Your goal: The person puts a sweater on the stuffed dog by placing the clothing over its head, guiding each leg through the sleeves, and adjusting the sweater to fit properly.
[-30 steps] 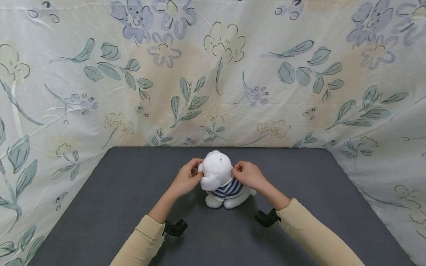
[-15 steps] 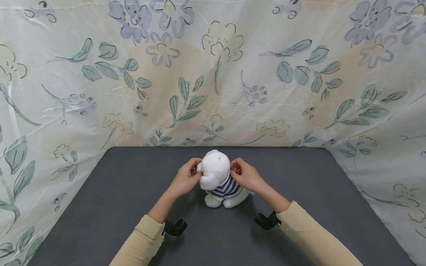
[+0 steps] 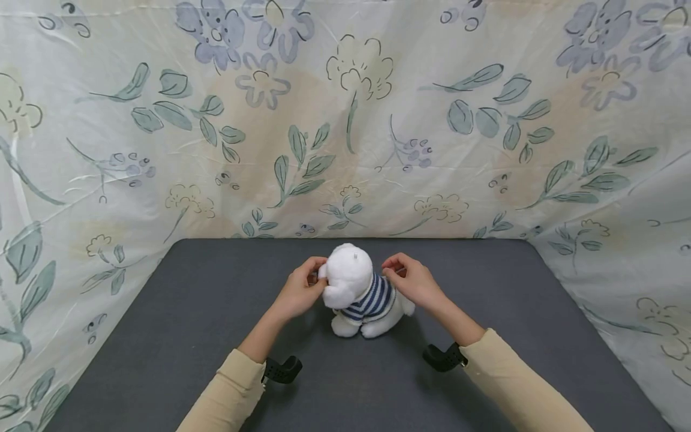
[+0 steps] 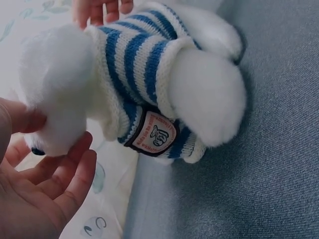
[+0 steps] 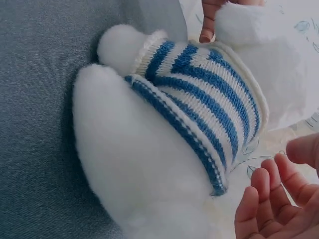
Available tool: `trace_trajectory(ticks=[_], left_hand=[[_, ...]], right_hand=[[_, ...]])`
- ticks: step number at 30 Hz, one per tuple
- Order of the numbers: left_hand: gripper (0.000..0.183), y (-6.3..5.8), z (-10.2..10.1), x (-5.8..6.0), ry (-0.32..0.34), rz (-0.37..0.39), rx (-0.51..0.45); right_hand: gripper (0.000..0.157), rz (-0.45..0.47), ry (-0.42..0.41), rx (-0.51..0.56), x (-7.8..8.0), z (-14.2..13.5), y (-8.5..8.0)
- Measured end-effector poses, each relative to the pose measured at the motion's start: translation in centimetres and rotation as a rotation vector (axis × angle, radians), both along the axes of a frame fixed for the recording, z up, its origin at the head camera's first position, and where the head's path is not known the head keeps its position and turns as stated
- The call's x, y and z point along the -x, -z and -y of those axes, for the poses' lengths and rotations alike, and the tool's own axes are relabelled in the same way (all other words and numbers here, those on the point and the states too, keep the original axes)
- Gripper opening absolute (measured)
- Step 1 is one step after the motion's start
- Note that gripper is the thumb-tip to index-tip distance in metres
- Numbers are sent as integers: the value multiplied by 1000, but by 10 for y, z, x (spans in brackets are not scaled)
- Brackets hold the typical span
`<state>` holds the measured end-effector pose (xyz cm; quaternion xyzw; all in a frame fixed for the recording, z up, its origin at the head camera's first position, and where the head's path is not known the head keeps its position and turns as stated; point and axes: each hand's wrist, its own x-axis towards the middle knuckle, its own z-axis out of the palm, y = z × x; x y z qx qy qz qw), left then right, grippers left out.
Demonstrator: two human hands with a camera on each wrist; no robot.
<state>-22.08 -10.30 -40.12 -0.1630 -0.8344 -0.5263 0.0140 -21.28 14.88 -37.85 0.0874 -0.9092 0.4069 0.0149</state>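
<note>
A white plush dog (image 3: 345, 264) in a blue-and-white striped knit sweater (image 3: 378, 297) sits on the table, its head turned toward the left. My left hand (image 3: 302, 290) holds the head at the muzzle; in the left wrist view the thumb lies on one side and the fingers (image 4: 75, 174) curl round the other, with a small black spot showing between. A patch (image 4: 155, 133) with a dog drawing is on the sweater. My right hand (image 3: 414, 282) hovers beside the dog's back, its fingers (image 5: 266, 196) loosely bent and holding nothing, a gap between them and the sweater in the right wrist view.
The dark grey table (image 3: 227, 270) spreads out around the plush dog. A flowered cloth (image 3: 367, 120) hangs behind it and down both sides. Black wrist cameras (image 3: 283, 370) sit on both forearms.
My right hand has let go at the dog's neck and drawn back to the right, uncovering more of the striped sweater. The left hand stays at the head.
</note>
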Motion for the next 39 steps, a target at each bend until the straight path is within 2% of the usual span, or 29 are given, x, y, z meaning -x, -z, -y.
trace_trajectory(ticks=[4,7,8,11,14,16,21,24,28,32,39], left_hand=[[36,1,5,2,56,3,-32],[38,-9,9,0,90,72,-73],[37,-9,10,1,89,101,-93],[34,-9,9,6,45,182,-156],[32,2,7,19,-2,219,-217],[35,2,2,24,-23,240,-240],[39,4,-9,33,-41,293,-260],[39,6,-14,35,-18,348,-294],[42,9,-18,34,31,430,-378],[44,9,-18,29,68,459,-440],[41,1,-16,15,93,411,-439]], right_hand=[[16,-52,17,21,-9,0,3],[13,-86,27,40,-20,3,5],[12,-100,31,46,-23,4,5],[13,-149,45,67,-33,10,7],[16,-208,62,101,-41,19,12],[19,-245,68,128,-47,25,17],[28,-314,67,195,-59,41,28],[32,-320,82,223,-63,48,33],[36,-301,84,250,-66,54,34],[42,-272,59,276,-67,56,32],[48,-217,82,293,-63,49,25]])
